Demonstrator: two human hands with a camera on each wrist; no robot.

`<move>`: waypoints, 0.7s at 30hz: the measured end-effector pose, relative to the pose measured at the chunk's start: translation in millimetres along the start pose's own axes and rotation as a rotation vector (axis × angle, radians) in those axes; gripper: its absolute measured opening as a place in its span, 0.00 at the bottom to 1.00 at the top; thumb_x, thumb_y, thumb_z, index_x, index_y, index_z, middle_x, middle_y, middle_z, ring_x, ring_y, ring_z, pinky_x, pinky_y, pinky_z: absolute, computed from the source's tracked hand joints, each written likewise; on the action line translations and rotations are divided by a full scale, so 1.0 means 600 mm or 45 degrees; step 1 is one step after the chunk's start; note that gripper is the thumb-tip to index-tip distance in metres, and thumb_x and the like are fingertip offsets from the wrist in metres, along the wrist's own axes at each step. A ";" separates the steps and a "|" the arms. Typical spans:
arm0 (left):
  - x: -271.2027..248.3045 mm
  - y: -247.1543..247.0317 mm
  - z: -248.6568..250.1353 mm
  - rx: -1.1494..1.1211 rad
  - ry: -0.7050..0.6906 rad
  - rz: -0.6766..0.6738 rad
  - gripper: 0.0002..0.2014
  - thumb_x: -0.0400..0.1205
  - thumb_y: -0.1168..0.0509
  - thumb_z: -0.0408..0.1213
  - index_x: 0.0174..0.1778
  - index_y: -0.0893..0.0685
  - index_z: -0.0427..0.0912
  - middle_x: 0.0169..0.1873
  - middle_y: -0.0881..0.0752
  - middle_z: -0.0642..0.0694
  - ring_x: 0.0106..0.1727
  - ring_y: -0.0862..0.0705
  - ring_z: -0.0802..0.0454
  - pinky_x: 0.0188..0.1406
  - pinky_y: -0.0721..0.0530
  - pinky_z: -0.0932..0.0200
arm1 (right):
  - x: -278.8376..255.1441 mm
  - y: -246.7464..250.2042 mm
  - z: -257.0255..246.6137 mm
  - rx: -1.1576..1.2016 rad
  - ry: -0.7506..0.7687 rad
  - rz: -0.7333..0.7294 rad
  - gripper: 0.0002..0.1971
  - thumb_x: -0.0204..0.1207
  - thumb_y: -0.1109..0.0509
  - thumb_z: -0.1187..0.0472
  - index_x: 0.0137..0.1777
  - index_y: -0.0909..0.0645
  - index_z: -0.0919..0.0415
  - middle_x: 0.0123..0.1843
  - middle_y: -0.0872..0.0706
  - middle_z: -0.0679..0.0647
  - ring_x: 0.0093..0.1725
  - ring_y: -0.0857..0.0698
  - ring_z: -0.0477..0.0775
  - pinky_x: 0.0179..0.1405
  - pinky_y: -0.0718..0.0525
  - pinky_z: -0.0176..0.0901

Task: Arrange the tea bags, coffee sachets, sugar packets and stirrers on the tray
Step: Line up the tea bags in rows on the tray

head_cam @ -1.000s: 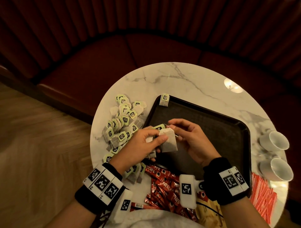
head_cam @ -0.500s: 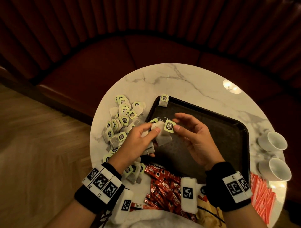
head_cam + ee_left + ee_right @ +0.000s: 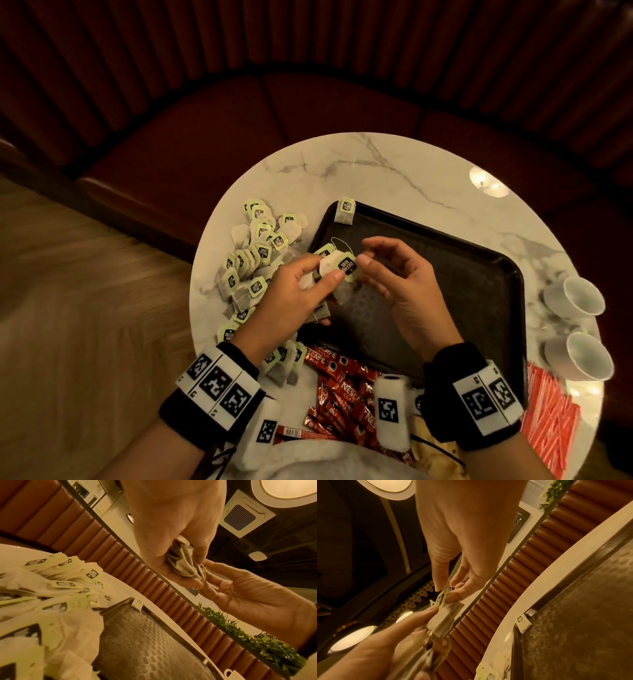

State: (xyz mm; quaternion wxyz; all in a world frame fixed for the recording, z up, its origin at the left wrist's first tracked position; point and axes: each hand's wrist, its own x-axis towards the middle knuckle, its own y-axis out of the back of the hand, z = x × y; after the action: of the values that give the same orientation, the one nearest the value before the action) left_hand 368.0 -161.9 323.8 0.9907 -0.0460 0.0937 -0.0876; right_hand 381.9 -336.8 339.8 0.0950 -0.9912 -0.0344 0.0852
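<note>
Since a second ago I have turned the bundle so that the green paper tag (image 3: 346, 267) of the top bag faces up, where earlier the pale pouch hung between my hands.

Nearest me, at the counter's (image 3: 394, 164) front edge, lies a heap of red coffee sachets (image 3: 337, 387), with a fan of red-and-white striped stirrers (image 3: 548, 414) off to my right. Neither has been touched yet.

Above the near-left part of the black textured plastic tray (image 3: 455, 274), my left hand (image 3: 291, 294) is curled round a small bunch of white paper tea bags (image 3: 186, 562), thumb pressing on top. My right hand (image 3: 400, 284) pinches the tag of the top bag between thumb and forefinger, the other fingers loosely spread. The two hands are almost touching.

To my left, a loose pile of tea bags with green tags (image 3: 255, 260) sprawls on the marble, just beside the tray's rim. One lone tea bag (image 3: 346, 210) rests at the tray's far-left corner, leaning on its edge.

I judge the step in hand is to peel one bag off the bunch and lay it next to that one. To do it well, I should pull by the pouch rather than the tag, since the thin strings can tangle and drag a neighbour along, and keep my left grip light so the paper does not crumple.
</note>
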 end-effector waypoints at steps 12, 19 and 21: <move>0.005 -0.004 -0.009 0.261 -0.143 0.000 0.06 0.81 0.30 0.37 0.52 0.11 0.43 0.49 0.18 0.43 0.45 0.15 0.50 0.34 0.11 0.58 | 0.003 0.007 -0.013 -0.063 -0.040 -0.083 0.11 0.74 0.27 0.63 0.56 0.15 0.61 0.47 0.08 0.53 0.51 0.10 0.48 0.46 0.14 0.34; 0.005 0.000 -0.005 0.224 -0.131 0.022 0.04 0.82 0.32 0.38 0.47 0.11 0.48 0.46 0.18 0.51 0.45 0.14 0.42 0.36 0.09 0.46 | 0.001 0.013 -0.016 -0.129 -0.036 -0.053 0.06 0.77 0.29 0.69 0.49 0.13 0.61 0.46 0.08 0.53 0.47 0.11 0.48 0.45 0.12 0.37; 0.004 -0.001 -0.003 0.229 -0.132 0.005 0.04 0.83 0.32 0.38 0.48 0.12 0.49 0.46 0.18 0.53 0.43 0.14 0.49 0.36 0.09 0.49 | 0.002 0.013 -0.019 -0.229 -0.038 -0.074 0.07 0.79 0.30 0.70 0.50 0.12 0.60 0.48 0.07 0.53 0.44 0.12 0.44 0.41 0.15 0.33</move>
State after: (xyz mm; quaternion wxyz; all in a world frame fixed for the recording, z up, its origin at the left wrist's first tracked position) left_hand 369.7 -163.0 321.9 0.9945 0.0389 0.0342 -0.0910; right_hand 385.3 -346.6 348.9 0.0077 -0.9930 -0.0720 0.0937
